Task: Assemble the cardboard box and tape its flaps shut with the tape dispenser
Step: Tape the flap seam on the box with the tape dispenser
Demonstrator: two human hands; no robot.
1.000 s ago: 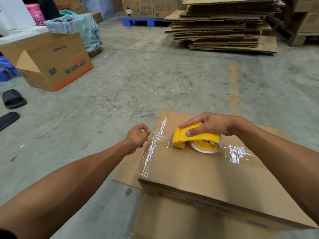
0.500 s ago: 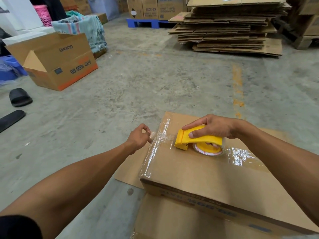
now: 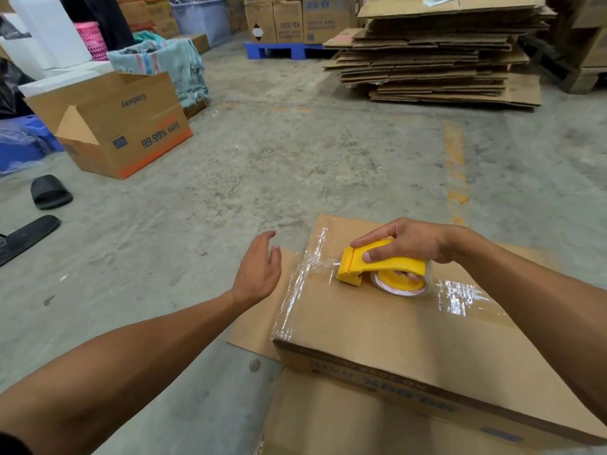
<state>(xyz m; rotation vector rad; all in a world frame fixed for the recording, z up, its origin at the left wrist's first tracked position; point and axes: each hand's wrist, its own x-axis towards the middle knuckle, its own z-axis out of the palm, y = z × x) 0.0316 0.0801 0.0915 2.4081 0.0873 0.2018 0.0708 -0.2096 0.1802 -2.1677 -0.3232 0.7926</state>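
Your left hand (image 3: 259, 270) hangs in the air with its fingers spread and loose, holding nothing, just off the left edge of the cardboard box (image 3: 387, 326) and not touching it. To the right of that hand, close by, clear tape (image 3: 308, 267) is crinkled over the box's left edge and runs as a glossy strip along the top seam, its long axis lying left to right across the lid. Further right on that same line sits the yellow tape dispenser (image 3: 382, 262), its cutter end pointing toward your left hand and its roll trailing toward your right wrist. Your right hand (image 3: 410, 241) grips it from above, fingers curled over the handle and the thumb pressed on its near side. The loose tape end lies between your two hands, nearer the left one, so that hand looks best placed to smooth it down over the edge while the right tears the strip free.
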